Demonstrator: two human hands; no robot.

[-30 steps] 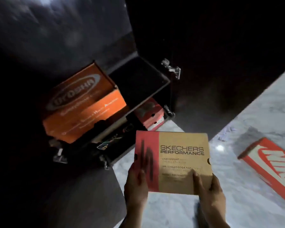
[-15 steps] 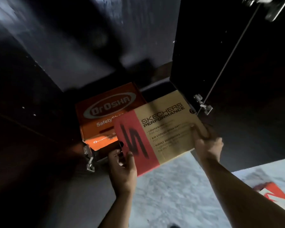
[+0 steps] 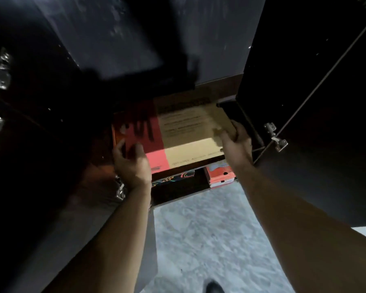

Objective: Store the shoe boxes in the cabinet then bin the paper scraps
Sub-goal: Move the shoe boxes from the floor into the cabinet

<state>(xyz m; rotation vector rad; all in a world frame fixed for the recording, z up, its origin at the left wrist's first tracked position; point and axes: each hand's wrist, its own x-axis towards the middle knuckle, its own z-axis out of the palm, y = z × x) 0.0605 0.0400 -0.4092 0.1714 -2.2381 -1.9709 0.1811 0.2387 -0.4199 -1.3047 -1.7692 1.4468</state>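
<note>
The tan and red Skechers shoe box (image 3: 184, 127) lies flat on a shelf inside the dark cabinet (image 3: 135, 49), its far half in shadow. My left hand (image 3: 131, 163) grips its red near-left corner. My right hand (image 3: 235, 140) holds its tan right edge. An orange box edge (image 3: 114, 134) shows just left of it, mostly hidden. On the shelf below sit a red shoe box (image 3: 220, 174) and a dark patterned box (image 3: 173, 178).
The cabinet's right door (image 3: 317, 102) stands open, with metal hinges (image 3: 275, 134) near my right wrist. Another hinge (image 3: 120, 190) sits by my left wrist. Pale marble floor (image 3: 209, 240) lies below. A dark shoe tip (image 3: 215, 287) shows at the bottom.
Both hands have pushed the Skechers box forward from mid-air into the cabinet shelf, covering the orange box. My view has moved closer to the cabinet, and the Nike box has left view.
</note>
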